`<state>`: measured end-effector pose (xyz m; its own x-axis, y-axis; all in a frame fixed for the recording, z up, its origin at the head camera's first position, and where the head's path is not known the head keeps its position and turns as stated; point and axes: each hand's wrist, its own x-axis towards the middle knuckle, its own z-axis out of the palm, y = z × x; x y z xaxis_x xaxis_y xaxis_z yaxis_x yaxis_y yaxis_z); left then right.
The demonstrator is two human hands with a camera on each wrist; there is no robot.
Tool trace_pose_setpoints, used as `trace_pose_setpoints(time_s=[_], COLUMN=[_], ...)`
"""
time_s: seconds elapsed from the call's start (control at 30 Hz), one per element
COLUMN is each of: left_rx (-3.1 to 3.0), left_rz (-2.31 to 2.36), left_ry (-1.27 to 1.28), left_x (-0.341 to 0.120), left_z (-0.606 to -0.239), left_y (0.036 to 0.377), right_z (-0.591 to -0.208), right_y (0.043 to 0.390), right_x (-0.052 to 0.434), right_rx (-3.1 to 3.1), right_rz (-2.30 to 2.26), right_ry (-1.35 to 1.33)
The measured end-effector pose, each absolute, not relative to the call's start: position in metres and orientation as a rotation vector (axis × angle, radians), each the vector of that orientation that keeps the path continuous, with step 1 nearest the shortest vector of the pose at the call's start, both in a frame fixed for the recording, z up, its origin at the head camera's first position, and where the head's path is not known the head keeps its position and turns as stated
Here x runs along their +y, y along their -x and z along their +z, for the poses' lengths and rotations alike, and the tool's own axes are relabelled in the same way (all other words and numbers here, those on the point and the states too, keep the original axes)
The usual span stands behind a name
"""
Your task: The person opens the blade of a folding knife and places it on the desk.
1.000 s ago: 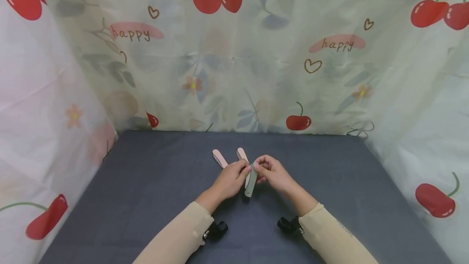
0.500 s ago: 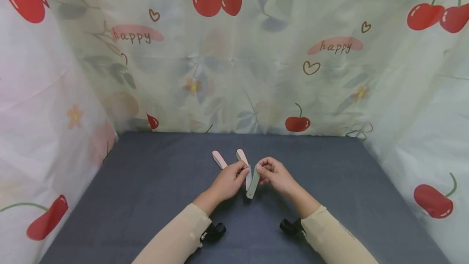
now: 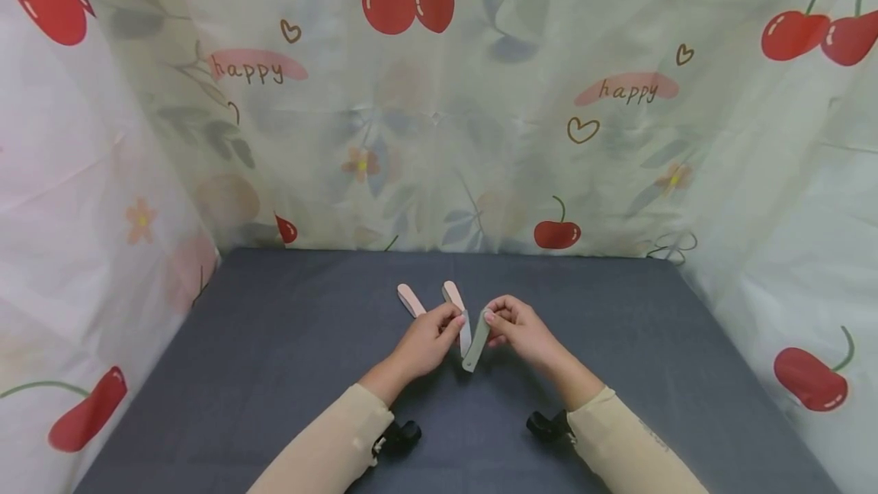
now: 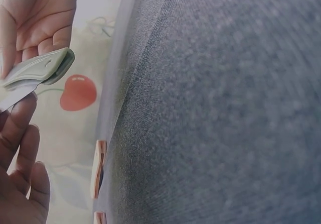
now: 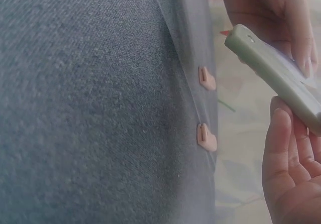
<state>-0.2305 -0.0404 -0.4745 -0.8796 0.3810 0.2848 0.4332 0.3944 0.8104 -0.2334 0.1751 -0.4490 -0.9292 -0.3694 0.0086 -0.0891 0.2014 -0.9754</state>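
- Nearest the viewer: two forearms in beige sleeves [image 3: 329, 452] enter from the lower edge of the head view, each with a small black clip-like device [image 3: 401, 433] at the wrist.
- Left hand [image 3: 425, 341]: raised over the middle of the table, fingers curled, thumb and forefinger pinching the thin silver blade [image 3: 465, 334] of a folding knife; in the left-wrist view the fingertips [image 4: 22, 116] lie against the blade's edge.
- Right hand [image 3: 521, 330]: also raised, fingers curled about the upper end of the knife's grey-green handle [image 3: 476, 345]; in the right-wrist view the handle [image 5: 273, 71] lies between thumb and fingers.
- Folding knife: held between the two hands, clear of the table; blade and handle meet at the lower end and spread apart upward in a narrow V, so it is partly open. The handle's rounded end shows in the left-wrist view [image 4: 42, 68].
- Table [image 3: 274, 341]: covered in dark grey cloth, directly under both hands.
- Just beyond the left hand: two pink handles [image 3: 411, 298] and [image 3: 453, 293] lie side by side on the cloth, angled up and to the left, their near ends hidden by the hand; they appear as small pink shapes in the right-wrist view [image 5: 206, 78].
- Farthest: a pale curtain [image 3: 439, 113] printed with red cherries, hearts and the word "happy" encloses the table at the back and both sides.
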Motion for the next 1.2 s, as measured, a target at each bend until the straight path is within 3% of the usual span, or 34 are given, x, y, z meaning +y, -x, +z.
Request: trace_pose_setpoints(time_s=[1.2], left_rx=[-2.280], left_rz=[-1.828], left_ry=[0.387], left_x=[-0.055], left_z=[-0.476], left_y=[0.232], right_z=[-0.450], right_y=[0.231], right_x=[0.199], right_rx=[2.226], right_rz=[-1.848], right_ry=[0.318])
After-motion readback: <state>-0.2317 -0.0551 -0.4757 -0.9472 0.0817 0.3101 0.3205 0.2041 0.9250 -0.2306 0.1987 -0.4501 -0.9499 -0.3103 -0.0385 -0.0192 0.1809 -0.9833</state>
